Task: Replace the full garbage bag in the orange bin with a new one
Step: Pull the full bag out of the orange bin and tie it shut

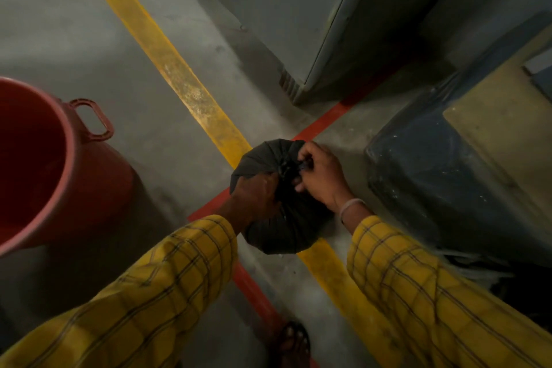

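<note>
The big orange bin (44, 164) is standing open on the left, well apart from the bag. The black garbage bag (277, 218) is sitting on the floor. The left hand (254, 194) and right hand (321, 173) are squeezing its bunched top.

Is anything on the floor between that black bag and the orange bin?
Nothing visible: only bare concrete floor and the yellow stripe lie between the black garbage bag and the orange bin.

Yellow plaid sleeves (418, 293) with dark lines, a pale wristband (351, 208), and a dark sandal (294, 340).
</note>
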The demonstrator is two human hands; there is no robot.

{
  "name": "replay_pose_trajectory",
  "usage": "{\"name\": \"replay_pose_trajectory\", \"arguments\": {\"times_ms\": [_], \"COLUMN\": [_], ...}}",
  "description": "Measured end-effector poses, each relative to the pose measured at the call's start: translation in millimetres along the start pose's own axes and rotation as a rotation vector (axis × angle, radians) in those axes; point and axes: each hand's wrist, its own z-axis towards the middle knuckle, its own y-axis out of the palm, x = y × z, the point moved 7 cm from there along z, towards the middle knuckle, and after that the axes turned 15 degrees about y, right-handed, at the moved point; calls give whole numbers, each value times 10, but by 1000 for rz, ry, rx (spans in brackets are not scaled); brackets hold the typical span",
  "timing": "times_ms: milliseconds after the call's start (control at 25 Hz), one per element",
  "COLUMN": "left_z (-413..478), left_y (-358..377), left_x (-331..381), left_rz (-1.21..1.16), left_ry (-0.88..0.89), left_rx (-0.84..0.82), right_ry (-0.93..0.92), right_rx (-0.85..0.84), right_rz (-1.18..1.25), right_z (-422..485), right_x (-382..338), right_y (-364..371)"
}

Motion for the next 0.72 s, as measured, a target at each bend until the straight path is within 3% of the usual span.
{"name": "replay_pose_trajectory", "arguments": {"times_ms": [160,320,440,560,720], "left_z": [-45,-162,-317,-424,-408], "left_y": [74,-30,5,44,-201], "left_x": [-135,-242,-410,-534,-430], "left_rz": [-210,-421,-553,-733,-463], "left_ry": [-40,-118,-286,-377,-302], "left_rx": [-10,218,433,595,619], "right_ry": [-98,-55,-143,-190,-404], "right_rx": [-2,-205,-113,13,69], "right_rz": [104,84,26,-201,-178], "right_z": [13,-20,-89,-110,-180], "right_x": [-308,-294,-360,-411,-554], "right_y": [181,498,565,611,632]}}
